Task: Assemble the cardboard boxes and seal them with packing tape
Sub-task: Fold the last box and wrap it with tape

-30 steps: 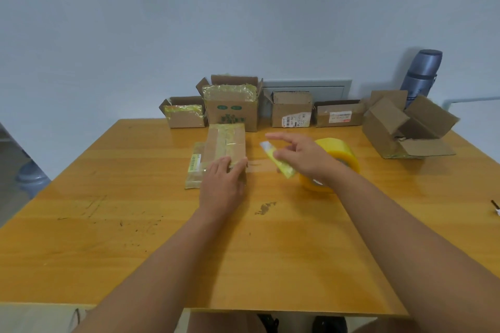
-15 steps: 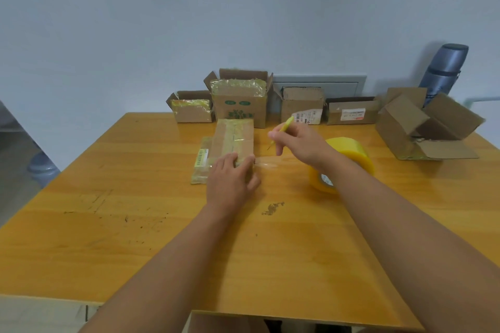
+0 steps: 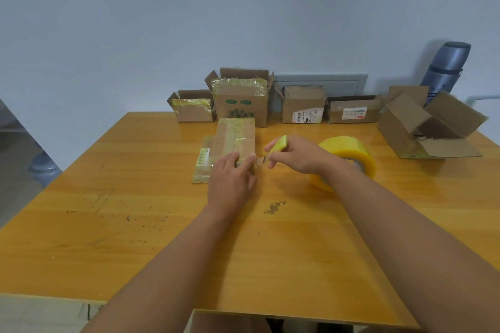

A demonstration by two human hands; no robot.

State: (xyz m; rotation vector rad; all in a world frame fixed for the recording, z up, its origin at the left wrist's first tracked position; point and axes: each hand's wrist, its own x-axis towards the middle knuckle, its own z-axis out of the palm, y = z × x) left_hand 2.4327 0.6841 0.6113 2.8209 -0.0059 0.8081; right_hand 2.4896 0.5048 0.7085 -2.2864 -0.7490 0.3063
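Observation:
A flat taped cardboard box (image 3: pixel 234 135) lies on the wooden table (image 3: pixel 135 211). My left hand (image 3: pixel 231 180) rests on its near end with fingers laid over the top and thumb against its right corner. My right hand (image 3: pixel 293 154) grips a yellow-green utility knife (image 3: pixel 278 144), its blade tip pointing down at a clear strip of tape by the box's right corner. The strip runs towards the big yellow tape roll (image 3: pixel 349 155), which stands on the table behind my right wrist.
Along the wall stand several small cardboard boxes: a low one (image 3: pixel 193 107), a taller one with green print (image 3: pixel 240 100), two labelled ones (image 3: pixel 303 105) (image 3: pixel 351 111). An open box (image 3: pixel 427 127) lies on its side at right, before a grey flask (image 3: pixel 446 67).
My right hand has swung the knife from pointing away to blade down beside the box's right corner, close to my left thumb. My left hand stays on the box. The camera has moved closer.

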